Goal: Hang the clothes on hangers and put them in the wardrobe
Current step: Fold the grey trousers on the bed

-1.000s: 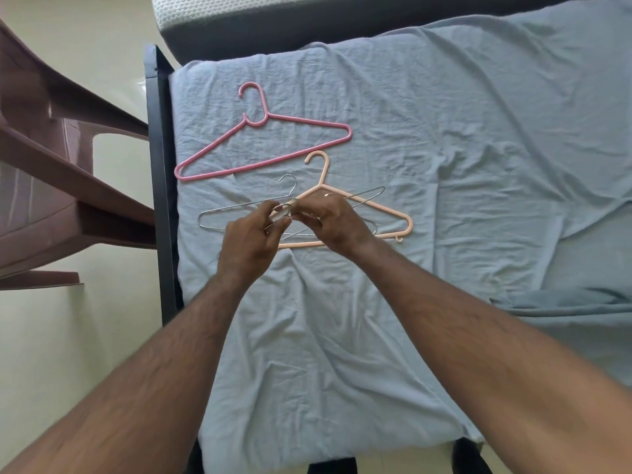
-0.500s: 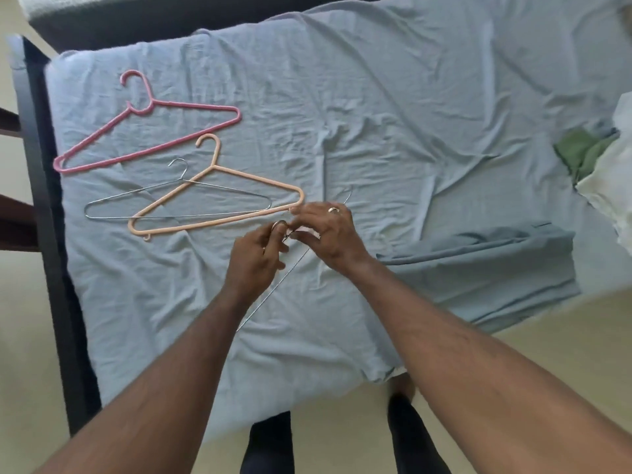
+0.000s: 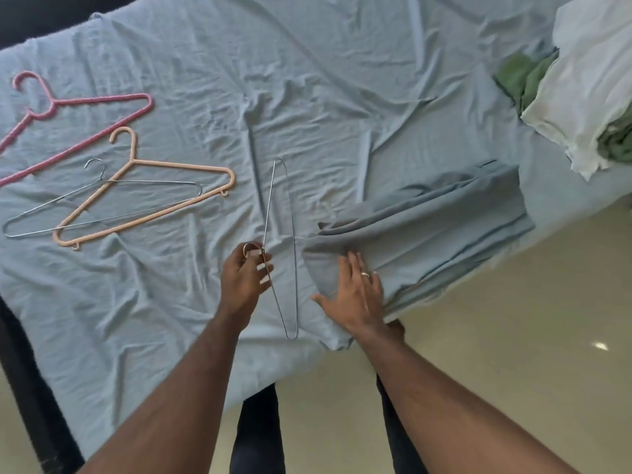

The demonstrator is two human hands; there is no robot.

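- Wire, thin and grey: the metal hanger (image 3: 280, 248) is pinched at its neck by the left hand (image 3: 244, 280), hook (image 3: 251, 248) curling just above the fingers, its long loop running away from the grip and back towards the bed edge.
- Right of this grip, the right hand (image 3: 355, 297) lies spread and flat on the folded grey-blue garment (image 3: 427, 227), holding nothing.
- Step in hand, as I judge: pairing this hanger with that garment.
- Next move probably needs the right hand to lift or open the garment so the wire can pass in.
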